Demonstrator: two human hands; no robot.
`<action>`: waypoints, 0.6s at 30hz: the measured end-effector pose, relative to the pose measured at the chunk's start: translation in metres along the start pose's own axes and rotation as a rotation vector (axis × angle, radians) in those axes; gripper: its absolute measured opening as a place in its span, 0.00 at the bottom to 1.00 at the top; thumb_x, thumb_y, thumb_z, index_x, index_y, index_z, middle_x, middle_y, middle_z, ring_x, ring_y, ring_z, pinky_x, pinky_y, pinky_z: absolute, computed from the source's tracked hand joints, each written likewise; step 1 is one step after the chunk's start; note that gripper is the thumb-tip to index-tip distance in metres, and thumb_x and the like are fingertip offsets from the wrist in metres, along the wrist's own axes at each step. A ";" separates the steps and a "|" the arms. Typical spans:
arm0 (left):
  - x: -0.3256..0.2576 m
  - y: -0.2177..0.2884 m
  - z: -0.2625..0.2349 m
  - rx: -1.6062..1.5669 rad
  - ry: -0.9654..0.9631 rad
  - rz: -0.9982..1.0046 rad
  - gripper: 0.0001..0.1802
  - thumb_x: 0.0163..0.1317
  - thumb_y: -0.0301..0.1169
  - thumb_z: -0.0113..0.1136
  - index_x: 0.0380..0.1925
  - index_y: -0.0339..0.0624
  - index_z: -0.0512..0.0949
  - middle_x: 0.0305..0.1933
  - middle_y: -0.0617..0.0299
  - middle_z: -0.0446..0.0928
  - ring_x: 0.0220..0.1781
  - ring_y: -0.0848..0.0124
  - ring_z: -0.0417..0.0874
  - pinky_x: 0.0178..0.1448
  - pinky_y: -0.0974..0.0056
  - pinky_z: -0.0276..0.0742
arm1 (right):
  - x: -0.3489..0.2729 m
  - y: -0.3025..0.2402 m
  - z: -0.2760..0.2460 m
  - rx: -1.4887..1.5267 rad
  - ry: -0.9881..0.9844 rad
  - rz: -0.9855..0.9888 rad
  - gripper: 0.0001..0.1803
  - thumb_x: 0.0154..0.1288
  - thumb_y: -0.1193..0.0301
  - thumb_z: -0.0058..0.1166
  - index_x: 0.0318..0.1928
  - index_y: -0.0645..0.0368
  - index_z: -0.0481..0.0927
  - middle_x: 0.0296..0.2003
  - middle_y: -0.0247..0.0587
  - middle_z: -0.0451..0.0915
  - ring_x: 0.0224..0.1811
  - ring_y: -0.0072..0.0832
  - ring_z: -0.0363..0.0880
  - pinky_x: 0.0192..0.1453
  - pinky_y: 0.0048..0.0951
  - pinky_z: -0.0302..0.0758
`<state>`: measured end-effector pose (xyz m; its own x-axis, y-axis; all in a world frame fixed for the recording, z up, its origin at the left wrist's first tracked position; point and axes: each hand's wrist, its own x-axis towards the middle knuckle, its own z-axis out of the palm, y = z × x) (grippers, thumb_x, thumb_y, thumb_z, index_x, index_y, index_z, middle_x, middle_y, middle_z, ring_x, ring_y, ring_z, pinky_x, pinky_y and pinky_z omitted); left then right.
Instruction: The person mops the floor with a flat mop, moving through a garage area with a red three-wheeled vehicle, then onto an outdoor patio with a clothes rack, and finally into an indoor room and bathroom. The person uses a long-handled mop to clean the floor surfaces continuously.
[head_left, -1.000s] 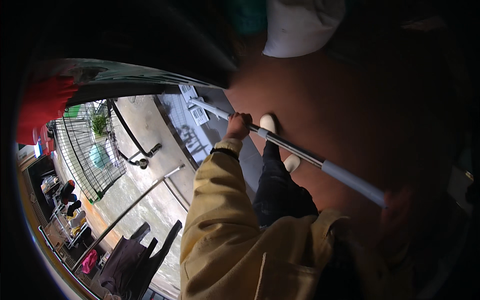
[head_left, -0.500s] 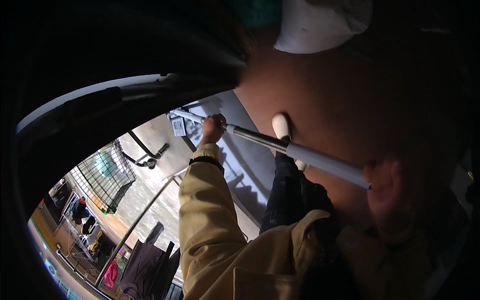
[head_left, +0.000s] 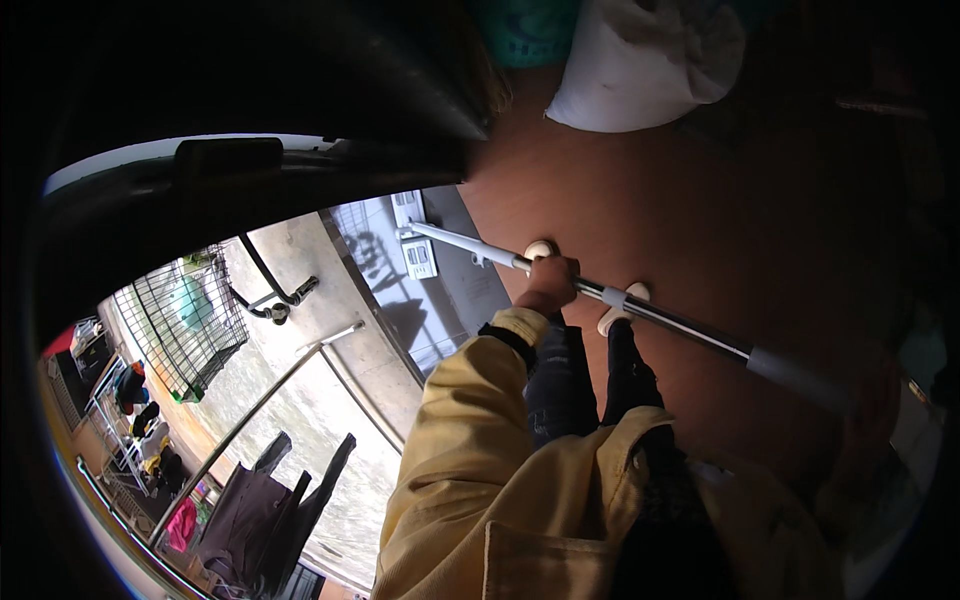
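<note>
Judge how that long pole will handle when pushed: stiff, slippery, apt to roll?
The pole is probably stiff, since it runs nearly straight with no visible sag. Its shiny metal section may be slipperier than the duller grey sleeve. Being slim and apparently round, it could twist or roll if the left hand loosened.

Strong light from left, dim brown floor point(head_left: 700, 220), murky right, bowed edges

We count one long pole point(head_left: 690, 327), two pale shoes point(head_left: 540, 249), one black wristband point(head_left: 510, 345), one wire basket point(head_left: 215, 352), one white sack point(head_left: 645, 75) and two hands point(head_left: 550, 282), the right barely visible in shadow.
</note>
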<state>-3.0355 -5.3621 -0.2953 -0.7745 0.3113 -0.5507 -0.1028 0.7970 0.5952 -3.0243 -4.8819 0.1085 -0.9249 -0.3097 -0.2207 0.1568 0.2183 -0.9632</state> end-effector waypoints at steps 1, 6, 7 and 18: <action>-0.003 0.011 0.007 -0.017 -0.018 -0.009 0.08 0.48 0.28 0.60 0.30 0.50 0.82 0.31 0.54 0.83 0.40 0.53 0.85 0.47 0.51 0.77 | -0.008 -0.001 -0.015 -0.350 -0.053 -0.057 0.28 0.79 0.58 0.26 0.73 0.51 0.56 0.72 0.44 0.58 0.73 0.33 0.59 0.74 0.40 0.58; -0.008 0.093 0.066 -0.010 -0.107 0.084 0.07 0.49 0.33 0.61 0.30 0.51 0.82 0.31 0.56 0.83 0.39 0.53 0.85 0.49 0.52 0.74 | -0.074 -0.017 -0.090 -1.750 -0.109 -0.211 0.31 0.78 0.49 0.24 0.74 0.47 0.55 0.73 0.40 0.57 0.74 0.28 0.57 0.74 0.44 0.57; -0.007 0.111 0.076 -0.003 -0.111 0.103 0.07 0.49 0.34 0.61 0.30 0.51 0.82 0.32 0.56 0.83 0.39 0.53 0.85 0.49 0.52 0.73 | -0.093 -0.016 -0.102 -1.726 -0.009 -0.190 0.31 0.78 0.49 0.25 0.74 0.49 0.55 0.72 0.43 0.59 0.73 0.30 0.59 0.74 0.45 0.58; 0.037 0.250 0.085 -0.196 0.277 0.112 0.14 0.48 0.26 0.59 0.36 0.52 0.85 0.35 0.50 0.82 0.45 0.47 0.81 0.53 0.51 0.75 | -0.077 -0.105 -0.123 0.156 0.999 -0.107 0.16 0.77 0.61 0.36 0.29 0.53 0.64 0.11 0.27 0.60 0.11 0.19 0.58 0.26 0.29 0.62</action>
<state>-3.0368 -5.1075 -0.2163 -0.9250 0.2173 -0.3118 -0.1047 0.6429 0.7587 -3.0123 -4.7676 0.2455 -0.7917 0.6103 0.0284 0.0335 0.0899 -0.9954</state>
